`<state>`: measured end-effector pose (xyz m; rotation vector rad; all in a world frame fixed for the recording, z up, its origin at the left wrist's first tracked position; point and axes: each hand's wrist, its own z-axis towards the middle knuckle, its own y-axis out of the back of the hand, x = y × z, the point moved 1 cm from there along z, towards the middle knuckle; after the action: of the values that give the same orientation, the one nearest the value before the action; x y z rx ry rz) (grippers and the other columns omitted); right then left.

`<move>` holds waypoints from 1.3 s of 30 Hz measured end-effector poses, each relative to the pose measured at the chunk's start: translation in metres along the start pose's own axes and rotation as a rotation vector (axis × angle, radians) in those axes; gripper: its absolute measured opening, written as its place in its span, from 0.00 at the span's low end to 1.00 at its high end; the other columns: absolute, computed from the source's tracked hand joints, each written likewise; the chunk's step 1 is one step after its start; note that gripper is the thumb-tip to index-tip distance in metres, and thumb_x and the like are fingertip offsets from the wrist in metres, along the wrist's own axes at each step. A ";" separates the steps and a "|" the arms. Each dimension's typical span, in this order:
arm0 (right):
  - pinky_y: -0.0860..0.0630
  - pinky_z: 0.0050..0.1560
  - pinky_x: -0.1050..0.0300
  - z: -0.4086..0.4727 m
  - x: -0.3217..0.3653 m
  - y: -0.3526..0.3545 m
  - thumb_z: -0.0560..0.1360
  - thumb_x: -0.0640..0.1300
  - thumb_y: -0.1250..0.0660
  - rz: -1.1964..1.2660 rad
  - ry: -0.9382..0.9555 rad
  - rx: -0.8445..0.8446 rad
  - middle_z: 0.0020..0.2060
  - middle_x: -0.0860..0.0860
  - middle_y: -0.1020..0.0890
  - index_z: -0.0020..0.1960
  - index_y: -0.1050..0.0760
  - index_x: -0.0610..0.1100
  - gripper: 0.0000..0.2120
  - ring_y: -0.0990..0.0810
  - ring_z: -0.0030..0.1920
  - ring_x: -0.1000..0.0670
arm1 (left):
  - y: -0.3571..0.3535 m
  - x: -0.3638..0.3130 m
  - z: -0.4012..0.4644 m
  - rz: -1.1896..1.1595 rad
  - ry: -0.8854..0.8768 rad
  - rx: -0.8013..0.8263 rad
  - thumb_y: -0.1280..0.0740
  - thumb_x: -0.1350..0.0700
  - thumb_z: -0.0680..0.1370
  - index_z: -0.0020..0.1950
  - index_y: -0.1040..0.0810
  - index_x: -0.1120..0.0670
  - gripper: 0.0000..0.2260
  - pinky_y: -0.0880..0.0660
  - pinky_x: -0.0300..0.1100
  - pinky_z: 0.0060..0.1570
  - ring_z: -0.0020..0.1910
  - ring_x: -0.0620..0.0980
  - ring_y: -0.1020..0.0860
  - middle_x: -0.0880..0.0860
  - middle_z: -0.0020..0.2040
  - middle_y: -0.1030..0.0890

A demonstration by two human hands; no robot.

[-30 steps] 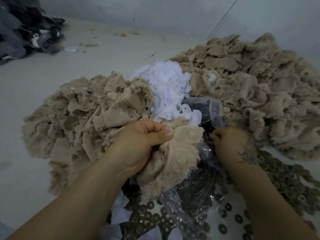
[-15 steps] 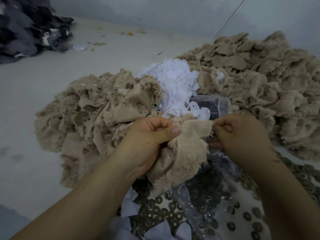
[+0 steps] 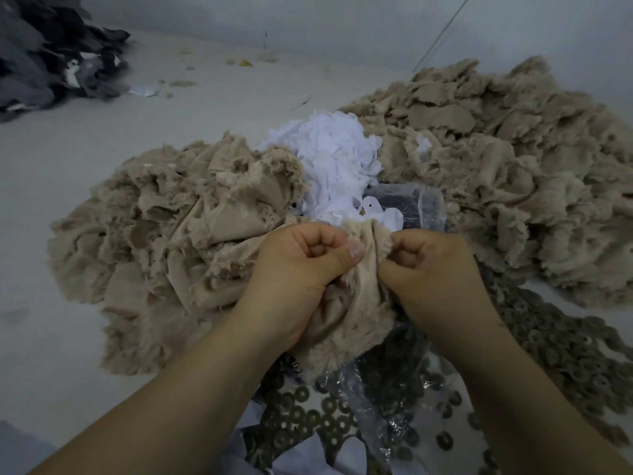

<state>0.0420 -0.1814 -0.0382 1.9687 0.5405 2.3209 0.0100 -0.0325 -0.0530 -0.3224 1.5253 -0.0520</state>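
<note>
A frayed beige fabric piece (image 3: 356,303) hangs between both my hands in the centre of the head view. My left hand (image 3: 301,269) grips its left side, thumb pressed on the top edge. My right hand (image 3: 428,265) pinches the right part of that same top edge with curled fingers. The two hands sit close together, almost touching. Below them lies a clear plastic bag (image 3: 380,389) over dark ring-shaped pieces (image 3: 301,416).
One heap of beige fabric scraps (image 3: 164,241) lies to the left and a larger beige heap (image 3: 513,159) to the right. White cut pieces (image 3: 335,159) pile up between them. A dark fabric heap (image 3: 44,53) sits far left by the wall.
My right hand has come up from the plastic bag and taken hold of the fabric's top edge next to my left hand. The left hand kept its grip.
</note>
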 end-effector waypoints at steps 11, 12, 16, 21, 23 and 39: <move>0.22 0.34 0.68 -0.006 0.000 -0.013 0.69 0.31 0.27 0.031 0.095 -0.115 0.32 0.57 0.15 0.36 0.19 0.54 0.17 0.17 0.32 0.60 | 0.005 -0.001 -0.002 0.265 -0.126 -0.091 0.26 0.65 0.74 0.36 0.20 0.58 0.07 0.23 0.49 0.34 0.32 0.54 0.24 0.66 0.36 0.20; 0.22 0.35 0.67 -0.006 -0.001 -0.012 0.69 0.31 0.27 0.032 0.089 -0.141 0.32 0.56 0.14 0.37 0.19 0.53 0.16 0.16 0.33 0.59 | 0.005 -0.002 -0.003 0.277 -0.138 -0.095 0.26 0.65 0.74 0.36 0.20 0.58 0.08 0.23 0.49 0.34 0.32 0.54 0.24 0.66 0.36 0.20; 0.24 0.34 0.71 -0.002 0.000 -0.008 0.69 0.31 0.28 0.038 0.087 -0.206 0.32 0.60 0.15 0.39 0.18 0.51 0.15 0.18 0.32 0.63 | 0.008 -0.008 -0.005 0.310 -0.195 -0.112 0.27 0.64 0.75 0.37 0.19 0.56 0.08 0.27 0.35 0.30 0.29 0.45 0.25 0.57 0.32 0.20; 0.21 0.32 0.62 -0.005 0.003 -0.006 0.73 0.28 0.33 0.266 -0.003 -0.051 0.31 0.52 0.15 0.41 0.15 0.47 0.16 0.19 0.31 0.56 | 0.011 -0.012 -0.007 0.377 -0.203 -0.085 0.30 0.65 0.76 0.38 0.22 0.56 0.08 0.29 0.35 0.33 0.31 0.43 0.26 0.52 0.33 0.21; 0.17 0.38 0.54 -0.005 0.003 -0.009 0.75 0.28 0.36 0.435 -0.162 0.083 0.40 0.42 0.13 0.46 0.14 0.43 0.15 0.17 0.38 0.47 | 0.011 -0.011 -0.008 0.382 -0.196 -0.072 0.30 0.65 0.76 0.38 0.22 0.54 0.10 0.29 0.37 0.33 0.32 0.44 0.26 0.55 0.34 0.21; 0.16 0.45 0.44 -0.007 -0.007 -0.015 0.74 0.28 0.31 0.329 -0.192 -0.006 0.41 0.43 0.13 0.48 0.15 0.41 0.11 0.14 0.44 0.39 | 0.013 -0.006 -0.010 0.324 -0.202 -0.101 0.29 0.65 0.76 0.36 0.20 0.53 0.10 0.28 0.33 0.29 0.29 0.42 0.25 0.50 0.31 0.21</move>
<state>0.0331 -0.1704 -0.0500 2.4016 0.2077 2.2539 -0.0026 -0.0205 -0.0505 -0.1521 1.3653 0.3057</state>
